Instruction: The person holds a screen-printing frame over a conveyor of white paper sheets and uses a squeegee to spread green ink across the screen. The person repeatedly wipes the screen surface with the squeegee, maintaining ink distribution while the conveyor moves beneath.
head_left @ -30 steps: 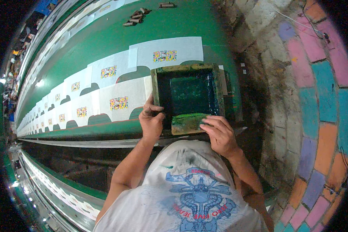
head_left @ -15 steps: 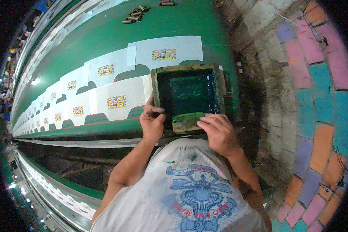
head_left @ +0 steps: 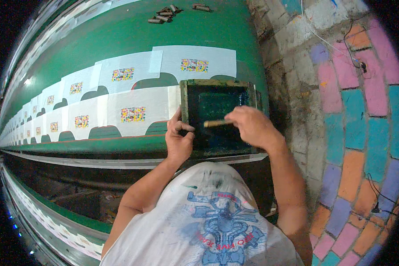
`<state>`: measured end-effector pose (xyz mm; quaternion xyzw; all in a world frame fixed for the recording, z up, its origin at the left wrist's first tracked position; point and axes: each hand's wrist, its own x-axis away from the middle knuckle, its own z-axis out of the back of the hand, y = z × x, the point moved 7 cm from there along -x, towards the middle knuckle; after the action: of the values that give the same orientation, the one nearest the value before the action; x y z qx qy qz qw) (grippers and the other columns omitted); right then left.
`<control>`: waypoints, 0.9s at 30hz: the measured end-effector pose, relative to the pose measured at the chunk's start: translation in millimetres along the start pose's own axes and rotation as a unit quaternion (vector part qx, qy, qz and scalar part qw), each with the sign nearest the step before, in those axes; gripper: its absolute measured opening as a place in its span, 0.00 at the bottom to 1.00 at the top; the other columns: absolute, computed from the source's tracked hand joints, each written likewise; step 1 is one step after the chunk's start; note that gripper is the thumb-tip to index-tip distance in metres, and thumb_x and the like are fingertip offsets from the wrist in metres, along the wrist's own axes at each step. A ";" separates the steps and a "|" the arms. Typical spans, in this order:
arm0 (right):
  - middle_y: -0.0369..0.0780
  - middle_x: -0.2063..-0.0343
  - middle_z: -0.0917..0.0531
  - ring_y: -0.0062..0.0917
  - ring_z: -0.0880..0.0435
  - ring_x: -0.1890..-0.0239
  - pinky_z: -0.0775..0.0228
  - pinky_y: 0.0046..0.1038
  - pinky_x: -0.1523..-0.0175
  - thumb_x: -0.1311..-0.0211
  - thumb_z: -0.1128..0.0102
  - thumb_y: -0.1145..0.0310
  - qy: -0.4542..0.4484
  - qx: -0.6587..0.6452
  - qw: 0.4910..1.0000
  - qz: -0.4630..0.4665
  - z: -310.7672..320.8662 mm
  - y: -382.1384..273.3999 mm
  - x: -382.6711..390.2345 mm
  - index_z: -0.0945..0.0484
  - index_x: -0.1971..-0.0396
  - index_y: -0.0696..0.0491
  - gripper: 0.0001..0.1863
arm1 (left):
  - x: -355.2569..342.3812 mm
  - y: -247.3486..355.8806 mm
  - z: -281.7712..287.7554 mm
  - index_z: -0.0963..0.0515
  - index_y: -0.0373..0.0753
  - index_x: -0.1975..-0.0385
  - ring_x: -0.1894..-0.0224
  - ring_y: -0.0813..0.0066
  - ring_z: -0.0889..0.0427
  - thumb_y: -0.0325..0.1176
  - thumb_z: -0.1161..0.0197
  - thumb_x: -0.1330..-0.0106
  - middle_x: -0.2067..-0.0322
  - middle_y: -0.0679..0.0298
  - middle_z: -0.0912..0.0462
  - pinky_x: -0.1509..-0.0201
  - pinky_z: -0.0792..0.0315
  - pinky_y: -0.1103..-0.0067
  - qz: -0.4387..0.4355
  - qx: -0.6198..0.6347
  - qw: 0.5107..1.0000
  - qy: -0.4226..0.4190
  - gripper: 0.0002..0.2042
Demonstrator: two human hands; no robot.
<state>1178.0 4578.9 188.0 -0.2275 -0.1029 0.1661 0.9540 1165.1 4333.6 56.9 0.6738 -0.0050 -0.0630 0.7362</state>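
Note:
A wooden screen frame [head_left: 184,99] with dark, wet-looking ink inside rests at the right end of the nearer row of white fabric pieces [head_left: 88,105] on the green table [head_left: 217,31]. My left hand [head_left: 180,135] grips the frame's left side, fingers curled at its edge. My right hand [head_left: 252,126] is over the frame, closed on a light wooden-edged squeegee [head_left: 215,123], whose lower part is hard to make out. Both rows of fabric pieces carry small multicoloured prints.
Several small metal cylinders [head_left: 164,15] lie at the far side of the table. A metal rail [head_left: 75,158] runs along the near edge, with another long table [head_left: 48,210] at lower left. Coloured floor blocks [head_left: 354,124] and loose cables [head_left: 374,190] are on the right.
My right hand has moved up from the frame's near side into its middle, drawing the squeegee inward. My left hand stays on the frame's edge.

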 end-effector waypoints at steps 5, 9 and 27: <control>0.48 0.52 0.10 0.48 0.12 0.44 0.20 0.47 0.36 0.33 0.38 0.81 0.074 0.028 0.996 -0.027 12.6 29.8 -49.4 0.10 0.48 0.55 0.17 | -1.6 7.1 -0.6 0.16 0.38 0.69 0.19 0.49 0.29 0.14 0.33 0.48 0.20 0.42 0.29 0.16 0.38 0.62 -0.004 -0.051 0.998 -0.023 0.10; 0.48 0.52 0.10 0.50 0.12 0.45 0.20 0.49 0.37 0.34 0.40 0.81 0.094 0.031 0.994 -0.035 11.4 27.2 -58.0 0.10 0.45 0.53 0.20 | -2.2 6.0 -0.8 0.15 0.37 0.69 0.20 0.49 0.28 0.15 0.33 0.47 0.20 0.43 0.28 0.16 0.37 0.62 -0.013 -0.047 0.999 -0.016 0.09; 0.45 0.44 0.13 0.46 0.17 0.41 0.26 0.48 0.35 0.41 0.38 0.81 0.069 0.054 0.995 -0.036 -47.7 -52.4 47.2 0.12 0.38 0.53 0.29 | -2.8 5.6 -3.4 0.15 0.40 0.68 0.23 0.44 0.27 0.16 0.32 0.48 0.20 0.44 0.28 0.19 0.36 0.58 -0.027 -0.017 0.999 -0.012 0.10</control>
<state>1248.7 4532.9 176.5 -0.1826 -0.0358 0.1207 0.9751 1163.1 4337.7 62.3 0.6603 0.0056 -0.0909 0.7454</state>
